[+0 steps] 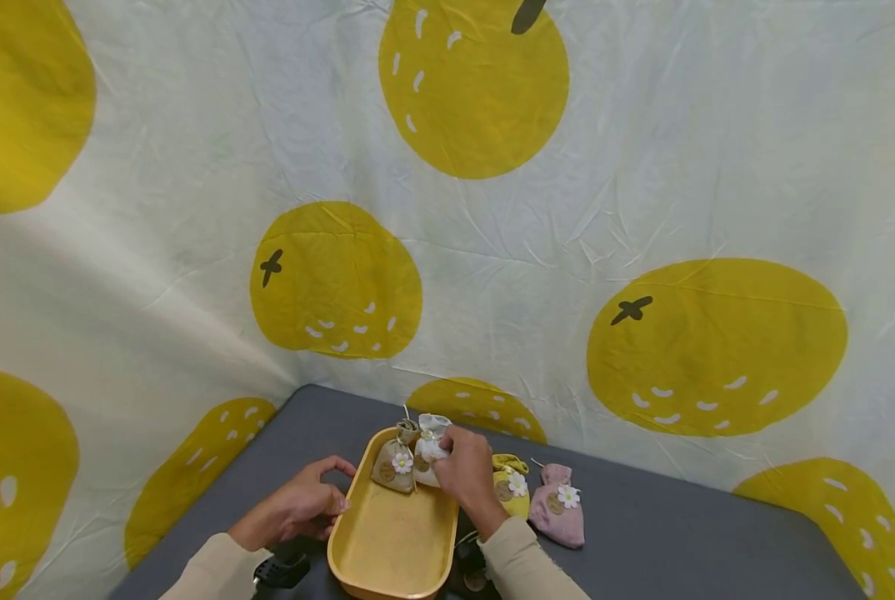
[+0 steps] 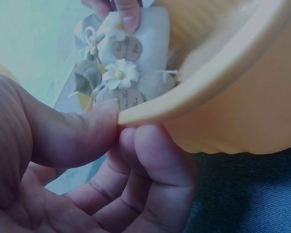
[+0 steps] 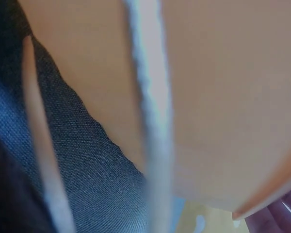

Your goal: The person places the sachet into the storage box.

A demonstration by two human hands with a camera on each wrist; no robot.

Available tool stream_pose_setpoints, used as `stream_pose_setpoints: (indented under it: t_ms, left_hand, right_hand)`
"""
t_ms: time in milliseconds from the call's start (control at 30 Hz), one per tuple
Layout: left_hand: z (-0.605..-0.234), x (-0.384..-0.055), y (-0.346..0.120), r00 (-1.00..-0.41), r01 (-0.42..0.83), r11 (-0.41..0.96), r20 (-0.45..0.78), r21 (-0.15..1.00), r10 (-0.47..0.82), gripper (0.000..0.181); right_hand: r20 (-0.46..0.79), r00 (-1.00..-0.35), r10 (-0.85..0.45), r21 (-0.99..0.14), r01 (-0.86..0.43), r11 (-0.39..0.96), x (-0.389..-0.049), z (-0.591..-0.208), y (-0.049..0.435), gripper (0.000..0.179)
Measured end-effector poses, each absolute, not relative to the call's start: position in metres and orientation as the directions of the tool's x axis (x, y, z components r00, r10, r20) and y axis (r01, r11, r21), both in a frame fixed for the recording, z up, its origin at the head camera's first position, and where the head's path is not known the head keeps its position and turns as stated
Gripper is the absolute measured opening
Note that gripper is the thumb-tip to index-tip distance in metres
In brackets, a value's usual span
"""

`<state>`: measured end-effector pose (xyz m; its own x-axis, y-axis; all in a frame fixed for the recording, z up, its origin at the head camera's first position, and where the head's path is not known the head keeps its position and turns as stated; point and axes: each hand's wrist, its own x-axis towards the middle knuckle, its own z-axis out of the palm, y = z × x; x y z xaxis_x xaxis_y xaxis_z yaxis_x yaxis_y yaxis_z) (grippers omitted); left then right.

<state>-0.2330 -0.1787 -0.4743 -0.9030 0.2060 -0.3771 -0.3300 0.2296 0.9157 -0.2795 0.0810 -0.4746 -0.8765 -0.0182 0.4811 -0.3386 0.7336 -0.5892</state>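
A yellow tray (image 1: 397, 546) sits on the dark table, with two small drawstring pouches at its far end. My left hand (image 1: 308, 500) pinches the tray's left rim between thumb and fingers, seen close up in the left wrist view. The white pouch (image 2: 153, 41) carries a white flower and a round label; my right hand (image 1: 466, 471) grips it near its flower, inside the tray. Beside it leans the beige pouch (image 1: 386, 468), also with a flower and label. In the right wrist view, the tray's wall (image 3: 223, 97) fills most of the picture and the white pouch is hidden.
Right of the tray lie a yellow pouch (image 1: 520, 505) and a pink pouch (image 1: 556, 527) on the dark tabletop (image 1: 665, 533). A dark item (image 1: 472, 571), partly covered by the right forearm, is close to the tray. A fruit-print curtain (image 1: 492, 275) hangs behind the table.
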Motion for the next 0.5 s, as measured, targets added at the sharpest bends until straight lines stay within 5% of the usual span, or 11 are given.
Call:
stream_pose_setpoints:
  t_ms: [500]
  left_hand:
    - [-0.4751,-0.2332,-0.1789,-0.905,-0.328,0.239,-0.377,0.914,0.199,0.052]
  right_hand:
    - [0.486,-0.869,-0.091,-0.51,-0.367,0.778,-0.281,-0.4722,0.0792,0.023]
